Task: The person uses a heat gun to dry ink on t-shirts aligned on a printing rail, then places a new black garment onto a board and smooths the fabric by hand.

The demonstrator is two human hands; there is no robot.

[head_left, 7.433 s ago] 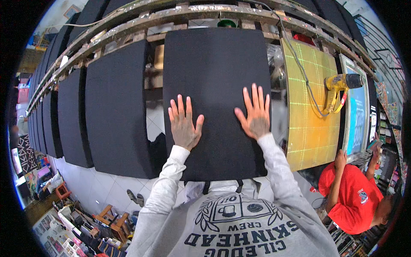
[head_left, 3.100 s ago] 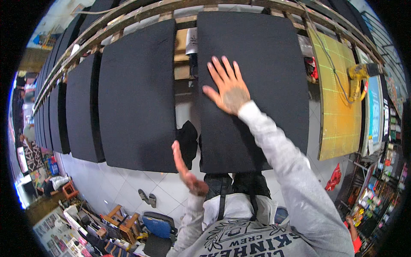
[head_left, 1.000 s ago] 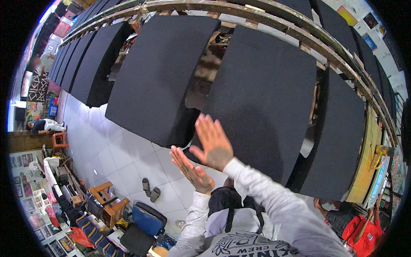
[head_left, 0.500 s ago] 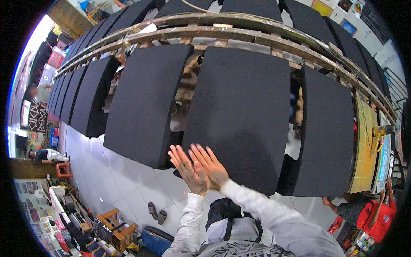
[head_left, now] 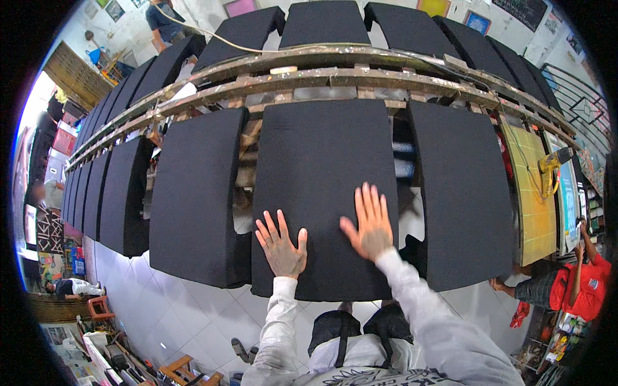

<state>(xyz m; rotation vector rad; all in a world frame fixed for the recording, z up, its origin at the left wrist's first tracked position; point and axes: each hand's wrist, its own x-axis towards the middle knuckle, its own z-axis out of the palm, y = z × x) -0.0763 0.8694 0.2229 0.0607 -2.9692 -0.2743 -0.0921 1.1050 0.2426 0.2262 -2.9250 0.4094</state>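
Directly in front of me lies a black fabric-covered panel (head_left: 322,148) on a long rack. My left hand (head_left: 282,251) rests over its near left part, palm down with fingers spread. Farther up and to the right, my right hand (head_left: 371,222) is also flat over the panel, thumb held apart. Neither hand grips anything. A matching black panel (head_left: 193,193) sits to the left across a narrow gap, and another black panel (head_left: 457,193) to the right.
Wooden rails (head_left: 309,80) run behind the panels, with more black panels beyond. A yellow board (head_left: 531,193) at the right carries a yellow drill (head_left: 555,161). A person in red (head_left: 589,283) stands at far right. Sandals (head_left: 243,350) and a wooden stool (head_left: 187,372) are on the tiled floor.
My hands were pressed together at the panel's near left corner; now they are apart, spread flat over it, the right one farther off. My view has shifted, bringing the middle panel more central.
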